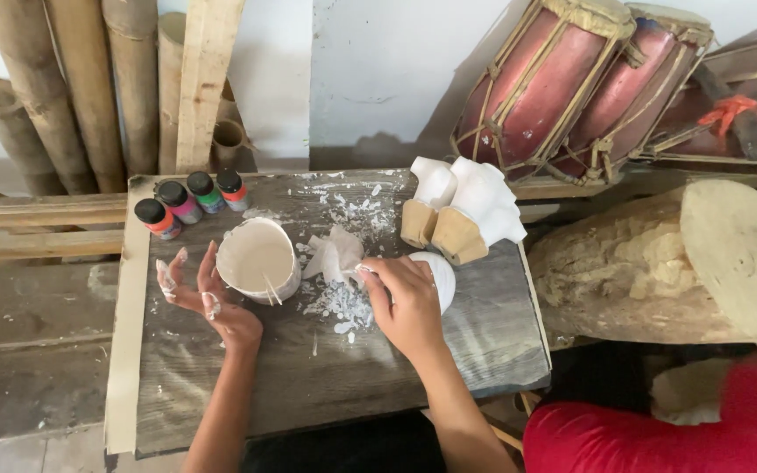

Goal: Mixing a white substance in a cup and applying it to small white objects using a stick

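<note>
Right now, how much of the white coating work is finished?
Two carved figures already stand coated white. The right hand rests on a round white piece; the left hand, smeared white, is beside the cup of white paint. The four small colour bottles stand capped.

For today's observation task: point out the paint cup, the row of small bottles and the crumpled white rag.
Paint cup [258, 259], head view, white paint surface.
Small bottles [189, 200], head view, second bottle's cap.
White rag [333, 255], head view, its middle.

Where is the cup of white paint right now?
In the head view, the cup of white paint stands left of centre on the wooden board, beside the left hand and below the four small paint bottles.
</note>
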